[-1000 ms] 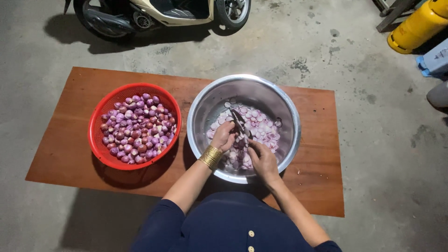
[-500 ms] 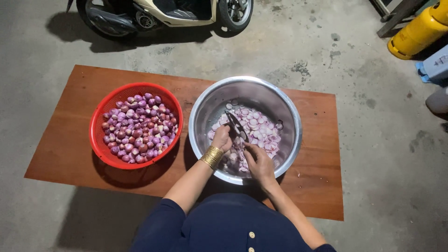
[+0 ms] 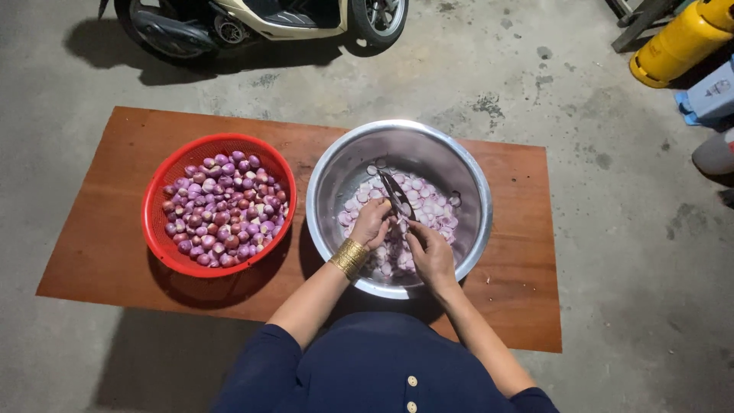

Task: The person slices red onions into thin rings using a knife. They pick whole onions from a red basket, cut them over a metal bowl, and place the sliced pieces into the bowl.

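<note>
Both hands are over a large steel bowl (image 3: 466, 164) that holds several pale sliced shallot pieces (image 3: 428, 205). My left hand (image 3: 372, 222), with a wide gold bracelet on the wrist, is closed on a small shallot that the fingers mostly hide. My right hand (image 3: 430, 252) grips a dark-bladed knife (image 3: 394, 193), whose blade points up and away, next to the left fingers. A red plastic basket (image 3: 164, 248) full of whole purple shallots (image 3: 220, 208) sits to the left of the bowl.
Bowl and basket rest on a low reddish-brown wooden board (image 3: 107, 229) on a concrete floor. A scooter (image 3: 252, 19) is parked beyond the board. A yellow gas cylinder (image 3: 677, 42) and a blue stool (image 3: 711, 99) are at the upper right.
Both hands stay over the bowl with the knife between them and shift only slightly. The basket and bowl have not moved.
</note>
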